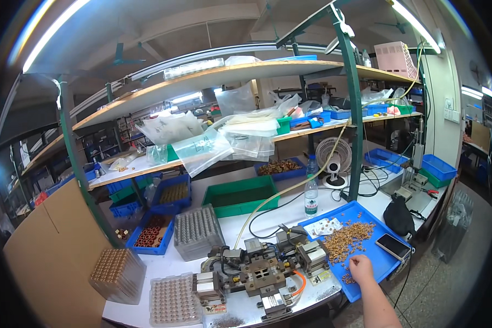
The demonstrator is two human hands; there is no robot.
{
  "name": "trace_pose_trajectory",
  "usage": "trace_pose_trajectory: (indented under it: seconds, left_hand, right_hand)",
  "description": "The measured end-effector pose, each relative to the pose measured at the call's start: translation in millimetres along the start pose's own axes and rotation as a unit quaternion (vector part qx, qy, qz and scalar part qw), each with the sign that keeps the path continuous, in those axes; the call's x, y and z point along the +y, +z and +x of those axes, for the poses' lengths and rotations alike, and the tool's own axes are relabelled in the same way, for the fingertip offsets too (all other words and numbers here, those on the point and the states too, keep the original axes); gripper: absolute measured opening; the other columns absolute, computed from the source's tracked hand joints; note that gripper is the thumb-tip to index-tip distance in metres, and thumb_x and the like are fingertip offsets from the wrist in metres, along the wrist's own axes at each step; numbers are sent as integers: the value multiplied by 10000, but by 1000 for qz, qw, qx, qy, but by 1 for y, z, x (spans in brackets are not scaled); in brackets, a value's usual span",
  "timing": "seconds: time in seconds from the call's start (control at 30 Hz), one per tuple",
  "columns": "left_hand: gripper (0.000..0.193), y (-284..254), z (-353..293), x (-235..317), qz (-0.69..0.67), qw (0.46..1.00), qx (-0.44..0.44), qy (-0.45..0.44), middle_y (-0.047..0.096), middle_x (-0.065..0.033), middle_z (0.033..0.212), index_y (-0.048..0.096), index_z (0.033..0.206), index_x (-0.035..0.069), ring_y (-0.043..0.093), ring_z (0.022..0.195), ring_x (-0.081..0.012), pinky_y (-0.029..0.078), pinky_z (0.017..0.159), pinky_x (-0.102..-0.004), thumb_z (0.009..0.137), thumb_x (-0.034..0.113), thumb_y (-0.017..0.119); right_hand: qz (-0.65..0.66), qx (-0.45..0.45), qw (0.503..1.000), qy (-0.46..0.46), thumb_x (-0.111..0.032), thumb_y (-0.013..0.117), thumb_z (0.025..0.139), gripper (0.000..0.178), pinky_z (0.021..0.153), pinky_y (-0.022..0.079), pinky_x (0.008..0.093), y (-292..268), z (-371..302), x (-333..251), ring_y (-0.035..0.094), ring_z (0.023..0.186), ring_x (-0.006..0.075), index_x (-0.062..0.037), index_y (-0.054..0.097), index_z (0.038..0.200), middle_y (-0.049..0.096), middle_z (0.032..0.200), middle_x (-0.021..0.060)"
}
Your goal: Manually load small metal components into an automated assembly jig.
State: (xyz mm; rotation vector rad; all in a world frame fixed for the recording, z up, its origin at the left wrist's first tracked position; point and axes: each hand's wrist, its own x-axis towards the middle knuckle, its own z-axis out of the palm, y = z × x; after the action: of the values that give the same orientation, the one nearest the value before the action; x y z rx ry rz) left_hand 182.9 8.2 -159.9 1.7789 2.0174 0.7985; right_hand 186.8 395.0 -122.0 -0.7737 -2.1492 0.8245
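My right hand [362, 268] reaches in from the lower right, over the near part of a blue tray [382, 268]. Its fingers are curled together; what they pinch, if anything, is hidden. A heap of small brass-coloured ring-like parts [347, 240] lies just beyond it, and a few loose ones are beside the fingers. Left of the tray stands a metal clamping fixture [262, 277] with several cylinders, hoses and a central block. Beside the fixture, a clear pocketed tray [174, 302] holds rows of small parts. My left hand is out of view.
A phone [393, 246] rests on the blue tray's right side, near a black bag [399, 215]. Behind are a water bottle [310, 198], fan [334, 156] and green bin [240, 209]. Stacked trays [198, 234] stand left of the fixture. A hose [290, 188] crosses the bench.
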Motion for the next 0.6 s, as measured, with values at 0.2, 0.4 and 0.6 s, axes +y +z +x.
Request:
trace_pose_trajectory:
  seconds: [0.2,0.4,0.6]
  left_hand:
    - [419,6,-4,1,-12,1000,18,-3,557,29,1359,595,1330,237,387,1386,-207,228,1215,-379,1026,380,346]
    - [462,-16,-8,6,-62,997,-32,-32,455,-60,1434,443,1448,163,359,1393,-286,217,1215,-434,1056,389,351]
    - [554,9,-22,-32,-290,948,-75,-104,358,-149,1489,296,1556,139,328,1401,-358,206,1209,-480,1100,454,285]
  right_hand:
    - [-18,8,1000,3,-117,681,843,113,661,525,356,1,4,8,615,689,257,-33,753,867,662,828,99]
    - [-16,-2,1000,17,-120,680,845,116,656,522,352,0,3,5,616,689,252,-35,755,873,660,829,93]
    - [-11,-4,1000,7,-101,682,832,122,638,509,336,-3,1,-5,602,670,236,-13,755,874,655,810,97]
